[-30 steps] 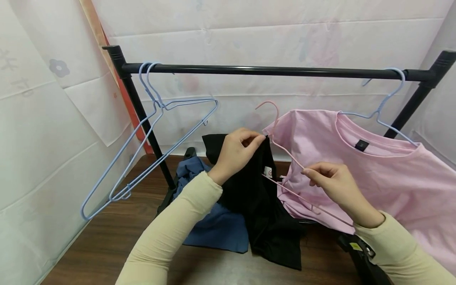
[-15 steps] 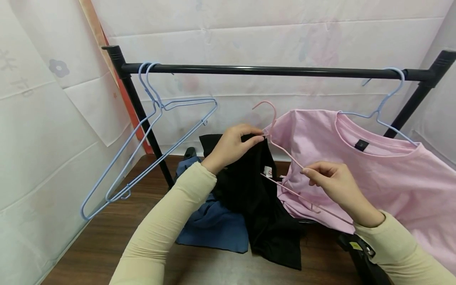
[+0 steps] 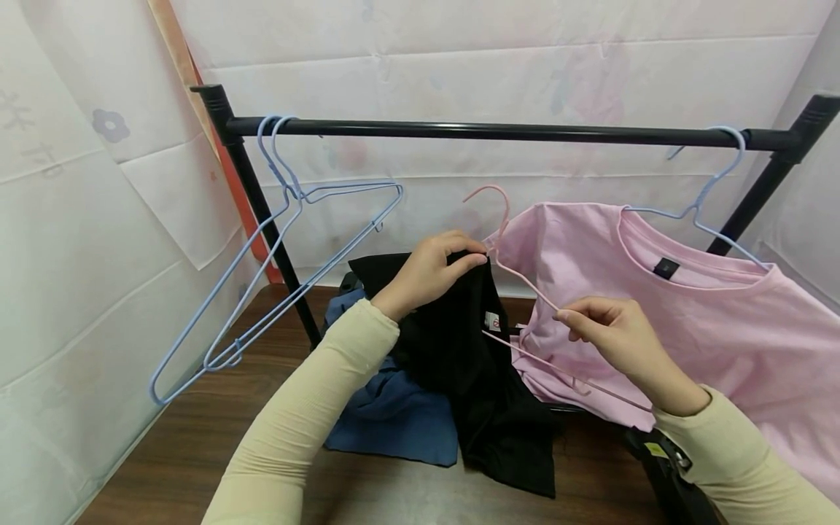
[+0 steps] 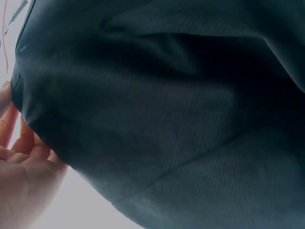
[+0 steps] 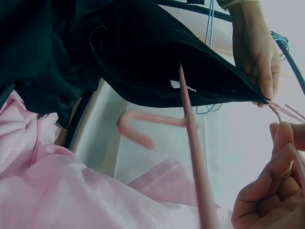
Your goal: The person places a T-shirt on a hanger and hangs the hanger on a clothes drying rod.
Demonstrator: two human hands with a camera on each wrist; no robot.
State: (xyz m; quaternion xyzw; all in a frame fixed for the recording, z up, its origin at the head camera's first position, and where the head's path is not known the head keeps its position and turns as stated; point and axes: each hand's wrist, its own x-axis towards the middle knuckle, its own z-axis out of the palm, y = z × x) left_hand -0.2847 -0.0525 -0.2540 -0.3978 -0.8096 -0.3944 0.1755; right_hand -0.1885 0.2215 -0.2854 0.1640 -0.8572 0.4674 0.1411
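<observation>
Head view: pinching black cloth garment [image 3: 469,386], draped below, between thumb and fingertips of left hand [image 3: 433,271], gripping slim pink triangular hanger [image 3: 527,282] in curled fingers of right hand [image 3: 613,343]; could drop garment from fingertips through loosened pinch or tilted hanger.

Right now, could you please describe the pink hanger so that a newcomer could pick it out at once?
Find the black rail across the head view, then look below its middle. There, the right hand holds the pink hanger, hook uppermost, partly in front of the pink shirt. Unlike the blue hangers, it is pink, with its hook off the rail.
</observation>
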